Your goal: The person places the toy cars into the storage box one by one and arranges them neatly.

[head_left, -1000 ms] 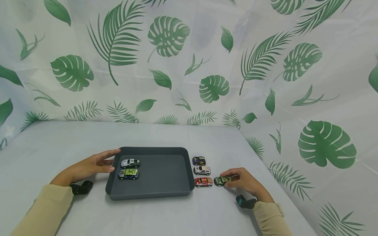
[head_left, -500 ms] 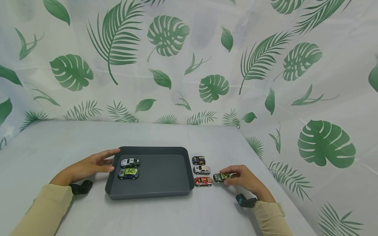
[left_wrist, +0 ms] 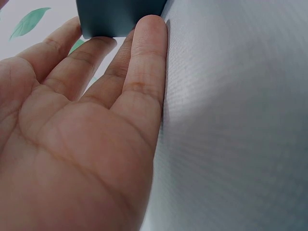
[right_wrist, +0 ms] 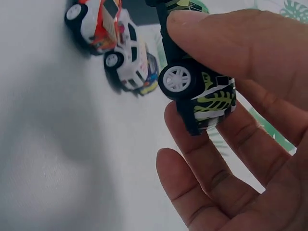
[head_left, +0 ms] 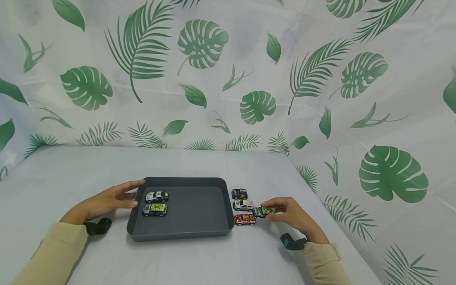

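My right hand (head_left: 295, 217) pinches a dark green patterned toy car (head_left: 262, 212) between thumb and fingers. In the right wrist view, that toy car (right_wrist: 211, 107) appears raised off the table, with the thumb on its side. My left hand (head_left: 101, 204) rests against the left wall of a dark grey tray (head_left: 199, 211), its fingers fairly straight. In the left wrist view, fingertips (left_wrist: 150, 33) touch the tray's outer side (left_wrist: 115, 17). Inside the tray at left sit a white toy car (head_left: 156, 197) and a blue-and-yellow toy car (head_left: 154, 209).
Right of the tray, a dark blue toy car (head_left: 239, 194), a white-and-pink toy car (head_left: 244, 205) and a red toy car (head_left: 244, 219) stand in a column. A leaf-patterned cloth (head_left: 228, 107) hangs behind and to the right of the white table (head_left: 185, 261).
My right hand has moved slightly left and up in the head view with the green patterned toy car, toward the three cars beside the tray. The left hand stays at the tray.
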Available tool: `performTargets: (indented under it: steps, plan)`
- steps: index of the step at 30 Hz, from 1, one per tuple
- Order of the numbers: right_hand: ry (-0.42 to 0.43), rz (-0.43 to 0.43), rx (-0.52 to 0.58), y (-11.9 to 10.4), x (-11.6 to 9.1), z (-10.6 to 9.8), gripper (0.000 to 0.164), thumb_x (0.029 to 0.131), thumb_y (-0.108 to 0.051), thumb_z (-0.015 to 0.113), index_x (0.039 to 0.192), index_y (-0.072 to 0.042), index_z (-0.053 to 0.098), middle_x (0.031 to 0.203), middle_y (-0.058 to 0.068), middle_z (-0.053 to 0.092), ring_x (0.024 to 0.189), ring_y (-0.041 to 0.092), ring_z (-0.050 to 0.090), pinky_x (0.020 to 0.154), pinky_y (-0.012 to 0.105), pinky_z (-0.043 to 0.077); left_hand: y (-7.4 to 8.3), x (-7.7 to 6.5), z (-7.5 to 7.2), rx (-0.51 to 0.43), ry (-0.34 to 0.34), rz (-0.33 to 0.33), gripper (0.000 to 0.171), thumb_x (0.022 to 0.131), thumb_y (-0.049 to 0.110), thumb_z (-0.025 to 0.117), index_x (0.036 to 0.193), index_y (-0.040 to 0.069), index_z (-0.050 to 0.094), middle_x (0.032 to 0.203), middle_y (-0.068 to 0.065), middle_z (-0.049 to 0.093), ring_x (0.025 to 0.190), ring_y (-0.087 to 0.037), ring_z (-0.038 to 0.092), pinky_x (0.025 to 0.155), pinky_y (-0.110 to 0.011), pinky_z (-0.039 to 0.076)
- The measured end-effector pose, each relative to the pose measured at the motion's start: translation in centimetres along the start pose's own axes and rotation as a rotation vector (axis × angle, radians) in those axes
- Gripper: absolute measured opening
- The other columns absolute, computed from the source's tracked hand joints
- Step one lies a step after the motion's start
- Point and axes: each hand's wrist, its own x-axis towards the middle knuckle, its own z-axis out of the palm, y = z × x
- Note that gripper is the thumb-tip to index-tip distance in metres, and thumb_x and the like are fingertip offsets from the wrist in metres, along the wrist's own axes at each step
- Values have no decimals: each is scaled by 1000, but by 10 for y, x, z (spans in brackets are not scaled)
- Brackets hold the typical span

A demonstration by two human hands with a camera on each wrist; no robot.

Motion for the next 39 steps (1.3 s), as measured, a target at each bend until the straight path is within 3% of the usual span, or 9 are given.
performTargets:
  steps: [18, 22, 39]
  plan:
    - [23, -2, 64, -13, 7, 14, 35, 93, -6, 84, 126, 6, 76, 127, 21, 75, 112, 25, 70, 96, 27, 56, 2, -1, 0, 11, 2, -12, 86, 106, 21, 72, 171, 1, 21, 173, -36, 15, 153, -63, 28, 115, -71, 41]
    - [22, -39, 83, -16, 9, 17, 35, 94, -5, 83, 126, 6, 75, 125, 21, 75, 111, 18, 70, 96, 27, 57, 1, 0, 0, 10, 7, -17, 86, 106, 21, 72, 172, 1, 21, 174, -36, 14, 154, -64, 26, 114, -72, 40]
    - [-11, -103, 134, -27, 22, 39, 34, 95, -5, 82, 127, 6, 75, 126, 21, 74, 111, 15, 70, 94, 29, 58, 0, 1, 1, 26, 15, -32, 86, 106, 22, 72, 172, 2, 21, 174, -35, 14, 154, -63, 27, 115, -72, 40]
